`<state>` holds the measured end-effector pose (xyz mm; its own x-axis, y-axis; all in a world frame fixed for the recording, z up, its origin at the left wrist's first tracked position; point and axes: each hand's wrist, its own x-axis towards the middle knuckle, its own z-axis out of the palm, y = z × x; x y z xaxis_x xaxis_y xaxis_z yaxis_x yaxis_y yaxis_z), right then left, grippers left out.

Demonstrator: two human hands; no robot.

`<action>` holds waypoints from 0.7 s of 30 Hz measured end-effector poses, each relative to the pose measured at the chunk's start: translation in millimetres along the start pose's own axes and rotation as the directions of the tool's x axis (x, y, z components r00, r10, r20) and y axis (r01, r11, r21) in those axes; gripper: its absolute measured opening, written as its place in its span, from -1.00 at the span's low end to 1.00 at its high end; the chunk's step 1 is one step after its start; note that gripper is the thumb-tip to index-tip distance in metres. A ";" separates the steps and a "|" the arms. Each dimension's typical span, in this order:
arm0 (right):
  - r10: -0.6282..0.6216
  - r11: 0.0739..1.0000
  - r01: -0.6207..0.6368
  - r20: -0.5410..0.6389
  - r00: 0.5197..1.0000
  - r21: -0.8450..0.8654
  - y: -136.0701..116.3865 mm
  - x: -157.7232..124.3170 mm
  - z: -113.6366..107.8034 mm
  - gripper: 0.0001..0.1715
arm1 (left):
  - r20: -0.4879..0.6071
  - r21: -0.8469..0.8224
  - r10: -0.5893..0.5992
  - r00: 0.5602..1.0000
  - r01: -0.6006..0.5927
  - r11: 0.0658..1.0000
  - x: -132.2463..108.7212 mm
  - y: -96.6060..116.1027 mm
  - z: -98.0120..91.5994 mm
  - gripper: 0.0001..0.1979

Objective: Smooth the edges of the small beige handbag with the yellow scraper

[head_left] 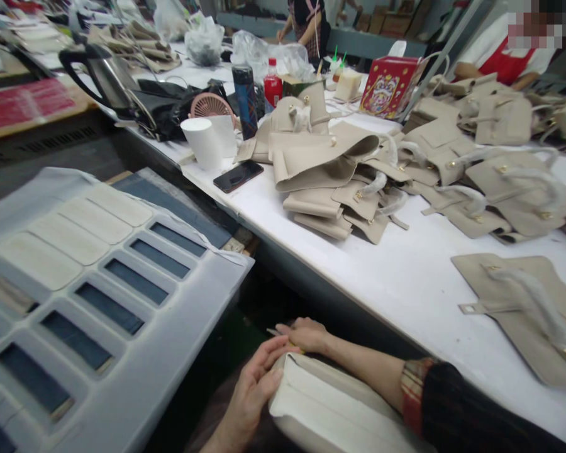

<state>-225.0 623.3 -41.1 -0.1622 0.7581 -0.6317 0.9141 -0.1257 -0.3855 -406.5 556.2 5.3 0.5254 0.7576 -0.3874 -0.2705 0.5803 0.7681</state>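
Note:
A beige bag body with a pale, flat panel (339, 409) rests over my lap at the bottom of the head view. At its near-left corner, my left hand (259, 384) presses with its fingers stretched along the edge. Just beyond that corner, my right hand (306, 335) is closed around a small tool with a pointed light tip (272, 331) and a bit of yellow showing by the fingers. Most of the tool is hidden in the hand. On the white table (358, 277), to the right, lies a flat beige bag piece (495, 283) with a wrapped handle.
Beige bag pieces (311, 157) are piled on the table. A phone (238, 176), white roll (200, 145), pink fan (212, 107), red bottle (272, 88) and kettle (108, 72) stand behind. A tray with slots (170, 321) is at left. Other people work at the back.

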 end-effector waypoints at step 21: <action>-0.787 0.477 0.616 0.007 0.616 -0.628 -58.5 -51.7 -106.2 -0.20 | -0.047 0.121 0.097 0.994 -0.090 0.989 -3.5 11.9 2.7 -0.49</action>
<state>-230.6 659.4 85.5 -0.8223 0.5619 -0.0905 0.5690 0.8085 -0.1504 -409.4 559.7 17.2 0.4587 0.8232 -0.3347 -0.2176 0.4692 0.8558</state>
